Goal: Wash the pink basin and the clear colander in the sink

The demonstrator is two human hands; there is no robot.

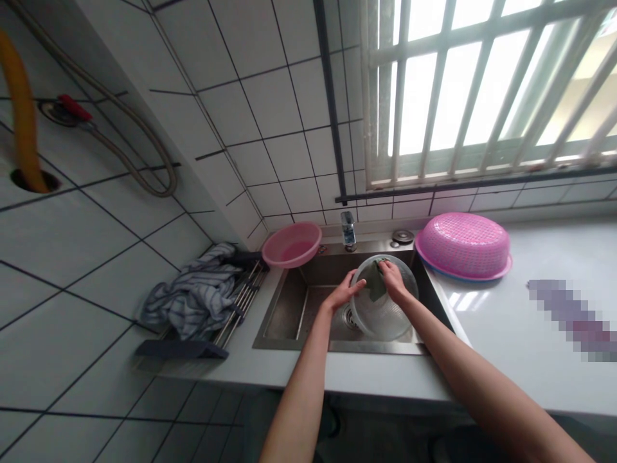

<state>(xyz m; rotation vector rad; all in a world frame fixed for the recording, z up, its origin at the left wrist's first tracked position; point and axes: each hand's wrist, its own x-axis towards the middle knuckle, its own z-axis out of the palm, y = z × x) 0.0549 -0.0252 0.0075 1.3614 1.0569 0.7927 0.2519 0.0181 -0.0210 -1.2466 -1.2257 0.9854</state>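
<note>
A clear, round bowl is tilted inside the steel sink. With the thumb on its near side, my left hand grips the bowl's left rim. My right hand is closed on a dark green cloth, which lies against the inside of the bowl near its upper edge. The fingertips of the right hand are partly hidden by the cloth. Below the bowl, the drain shows in part at its left.
A faucet rises behind the sink. To the left are a pink basin and a metal rack with a striped cloth. An upturned pink basket sits on the right counter. A drain strainer lies behind the sink.
</note>
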